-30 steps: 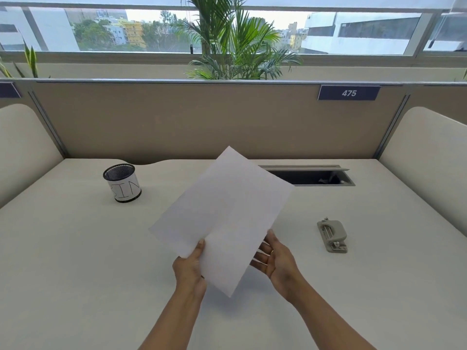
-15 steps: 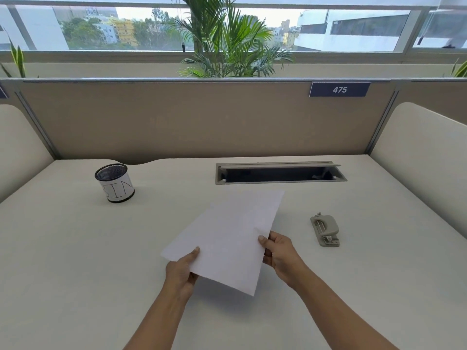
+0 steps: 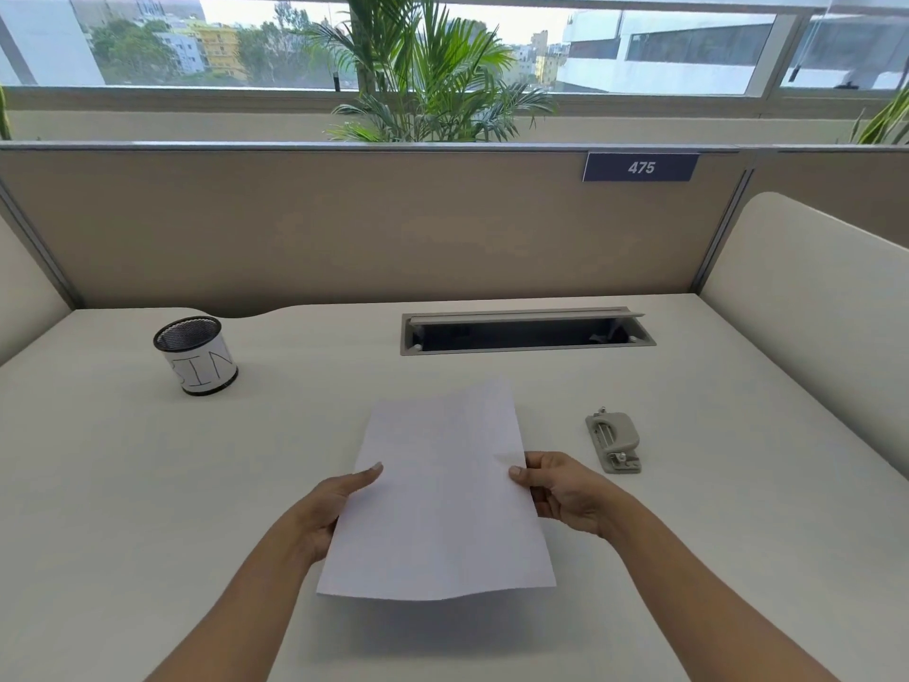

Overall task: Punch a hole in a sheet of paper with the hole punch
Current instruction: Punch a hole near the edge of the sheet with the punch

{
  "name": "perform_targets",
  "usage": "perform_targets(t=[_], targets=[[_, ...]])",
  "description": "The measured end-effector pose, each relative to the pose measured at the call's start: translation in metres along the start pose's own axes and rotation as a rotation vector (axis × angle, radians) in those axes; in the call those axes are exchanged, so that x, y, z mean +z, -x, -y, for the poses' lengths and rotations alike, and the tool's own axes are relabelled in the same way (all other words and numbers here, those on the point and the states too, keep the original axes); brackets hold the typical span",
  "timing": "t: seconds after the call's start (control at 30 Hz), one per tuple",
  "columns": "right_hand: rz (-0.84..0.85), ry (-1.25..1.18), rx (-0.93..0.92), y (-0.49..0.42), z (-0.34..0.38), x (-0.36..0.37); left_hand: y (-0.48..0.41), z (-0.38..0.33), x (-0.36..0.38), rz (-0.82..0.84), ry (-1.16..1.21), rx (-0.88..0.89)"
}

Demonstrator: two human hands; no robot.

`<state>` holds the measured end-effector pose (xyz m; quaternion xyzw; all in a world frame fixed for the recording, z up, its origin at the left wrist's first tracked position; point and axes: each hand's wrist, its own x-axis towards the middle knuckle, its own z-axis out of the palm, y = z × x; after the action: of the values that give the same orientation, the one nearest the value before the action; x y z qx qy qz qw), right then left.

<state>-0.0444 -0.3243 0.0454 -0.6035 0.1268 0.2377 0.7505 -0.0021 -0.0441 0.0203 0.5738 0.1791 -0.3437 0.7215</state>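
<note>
Sheet of paper (image 3: 438, 489) was held between fingers of left hand (image 3: 324, 509) and right hand (image 3: 565, 494); hole punch (image 3: 614, 443) lay on the desk (image 3: 147, 484) right of the right fingers, mesh cup (image 3: 196, 356) well beyond the left.

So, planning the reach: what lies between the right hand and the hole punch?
Only bare desk; the head view shows nothing between the right hand and the hole punch.

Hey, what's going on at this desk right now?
A person holds a white sheet of paper over the desk with both hands. The left hand grips its left edge and the right hand its right edge. The hole punch lies untouched to the right of the sheet, so punching has not begun. A mesh cup stands far left.
</note>
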Motion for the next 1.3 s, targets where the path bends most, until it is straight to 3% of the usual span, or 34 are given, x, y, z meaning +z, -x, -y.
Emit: perform_targets(t=[0.47,0.53,0.7,0.8,1.03,1.3], targets=[[-0.323,0.153,-0.041,-0.023,-0.015,-0.017,-0.022,-0.005,0.026,-0.219,-0.124,0.226],[-0.456,0.232,-0.094,-0.024,-0.014,-0.023,-0.024,-0.006,0.027,-0.236,-0.094,0.244],[-1.007,0.651,-0.371,-0.019,0.004,-0.056,-0.028,-0.006,0.023,-0.276,-0.043,0.268],[-1.154,0.708,-0.338,-0.019,0.010,-0.083,-0.031,-0.004,0.020,-0.283,-0.025,0.271],[-1.095,0.658,-0.071,-0.025,0.007,-0.118,-0.039,-0.004,0.020,-0.270,-0.002,0.279],[-1.055,0.361,-0.022,-0.030,0.003,-0.121,-0.042,-0.001,0.022,-0.273,0.005,0.254]])
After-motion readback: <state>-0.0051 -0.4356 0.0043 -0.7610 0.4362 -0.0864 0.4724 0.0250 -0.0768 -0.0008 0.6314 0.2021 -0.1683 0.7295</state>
